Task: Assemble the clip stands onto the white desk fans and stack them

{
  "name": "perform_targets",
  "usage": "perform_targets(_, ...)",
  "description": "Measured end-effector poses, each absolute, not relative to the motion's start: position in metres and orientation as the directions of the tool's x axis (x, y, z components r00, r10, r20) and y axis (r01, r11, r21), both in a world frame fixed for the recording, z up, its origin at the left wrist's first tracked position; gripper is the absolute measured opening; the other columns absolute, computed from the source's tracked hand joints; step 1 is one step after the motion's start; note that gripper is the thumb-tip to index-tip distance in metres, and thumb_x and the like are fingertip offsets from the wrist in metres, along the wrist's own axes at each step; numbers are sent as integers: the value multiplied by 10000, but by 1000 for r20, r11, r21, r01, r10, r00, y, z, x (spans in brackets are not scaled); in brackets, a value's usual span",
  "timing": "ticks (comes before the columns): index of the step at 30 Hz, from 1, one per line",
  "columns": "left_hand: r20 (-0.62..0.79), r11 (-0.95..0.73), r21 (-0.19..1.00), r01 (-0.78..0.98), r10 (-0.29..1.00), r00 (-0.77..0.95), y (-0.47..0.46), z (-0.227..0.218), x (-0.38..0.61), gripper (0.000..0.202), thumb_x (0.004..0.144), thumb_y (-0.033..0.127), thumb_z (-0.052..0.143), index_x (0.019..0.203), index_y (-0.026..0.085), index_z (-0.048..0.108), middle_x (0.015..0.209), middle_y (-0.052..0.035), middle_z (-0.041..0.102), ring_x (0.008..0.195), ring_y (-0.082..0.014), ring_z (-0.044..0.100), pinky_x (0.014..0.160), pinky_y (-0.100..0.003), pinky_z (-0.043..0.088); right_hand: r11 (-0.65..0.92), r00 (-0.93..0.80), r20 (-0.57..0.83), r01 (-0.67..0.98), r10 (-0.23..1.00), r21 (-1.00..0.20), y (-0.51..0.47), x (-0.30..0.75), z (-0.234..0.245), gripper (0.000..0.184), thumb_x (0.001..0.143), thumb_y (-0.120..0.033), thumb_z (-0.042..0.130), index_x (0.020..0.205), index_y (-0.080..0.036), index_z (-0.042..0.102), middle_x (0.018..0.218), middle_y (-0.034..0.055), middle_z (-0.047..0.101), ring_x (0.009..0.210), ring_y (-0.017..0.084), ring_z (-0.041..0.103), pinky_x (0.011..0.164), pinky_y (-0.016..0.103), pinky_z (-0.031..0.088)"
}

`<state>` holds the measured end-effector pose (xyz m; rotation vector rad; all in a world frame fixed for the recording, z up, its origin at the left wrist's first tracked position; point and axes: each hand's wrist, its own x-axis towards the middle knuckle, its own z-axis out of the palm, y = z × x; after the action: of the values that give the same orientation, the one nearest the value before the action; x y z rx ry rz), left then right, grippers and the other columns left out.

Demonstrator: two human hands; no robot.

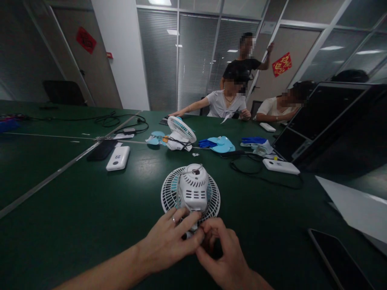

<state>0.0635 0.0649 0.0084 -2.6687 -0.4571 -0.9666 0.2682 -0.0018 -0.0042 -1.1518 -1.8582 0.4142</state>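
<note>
A small white fan (pixel 193 189) lies face down on the green table (pixel 75 209), its motor housing up and blue blades showing through the round grille. My left hand (pixel 169 241) rests on the near rim of the grille, fingers curled over a white part of the fan at its near edge. My right hand (pixel 222 257) meets it from the right, fingers pinched closed at the same spot; what they pinch is hidden.
A second white fan (pixel 179 137) with loose blue blades (pixel 222 144) lies further back. White power banks (pixel 118 158) (pixel 281 166), a black phone (pixel 102 150), cables (pixel 260 173) and blue gloves (pixel 253 140) are around. Three people sit or stand at the far side. A dark tablet (pixel 338 257) lies near right.
</note>
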Motion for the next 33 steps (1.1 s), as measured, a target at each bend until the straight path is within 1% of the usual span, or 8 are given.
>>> perform_targets(4,646,-870,-27,492,360,673,51,1,46,308,1016,267,598,1314,195,608,1401,-171,548,1218,-319,572,920,-471,661,492,-88,528,518,845,-700,-4,272,-5,236,911,-157,642,1084,-275,533,832,-32,665,617,127,662,586,228,543)
perform_targets(7,623,-817,109,567,501,601,38,-11,24,374,1011,293,612,1356,157,563,1394,-186,519,1243,-313,584,932,-435,677,470,4,536,474,845,-745,-1,277,-5,182,977,-177,593,1127,-268,546,840,-22,644,637,132,642,576,232,524)
perform_targets(11,466,-773,230,592,621,630,28,-18,5,515,983,365,670,1446,209,508,1444,-180,488,1261,-331,603,942,-475,680,425,73,501,435,862,-794,5,280,-5,166,1042,-231,535,1195,-256,593,816,-26,615,623,131,609,569,238,517)
perform_targets(14,325,-739,243,628,672,665,29,-15,10,587,898,273,794,1431,296,549,1459,-145,504,1284,-366,599,985,-564,647,388,65,456,428,888,-816,8,280,-2,230,1075,-264,494,1253,-232,636,818,-10,618,642,142,614,556,241,509)
perform_targets(17,295,-714,294,636,700,650,35,-11,20,471,895,190,781,1324,297,619,1386,-132,554,1196,-361,646,929,-581,651,390,30,444,428,896,-816,8,279,0,237,1081,-287,487,1199,-212,678,885,19,638,688,150,630,564,249,506)
perform_targets(24,118,-654,647,392,594,796,42,10,5,287,1015,313,653,1297,297,604,1321,-73,635,1130,-262,681,955,-426,635,424,-12,462,421,887,-802,6,277,4,231,1081,-269,481,1175,-212,684,913,18,637,682,142,613,606,265,498)
perform_targets(27,63,-498,812,305,594,802,43,24,-4,277,1059,319,577,1335,324,600,1357,-66,625,1212,-232,658,1049,-405,583,438,-35,469,420,883,-795,5,277,6,229,1075,-254,481,1169,-221,687,923,19,649,687,143,622,605,264,495)
perform_targets(33,-18,-107,987,123,678,734,47,34,-12,250,1040,448,549,1182,282,672,1369,-97,569,1108,-244,632,916,-401,565,455,-100,461,440,882,-774,1,276,8,222,1063,-231,492,1175,-239,683,972,25,680,695,140,638,637,275,500)
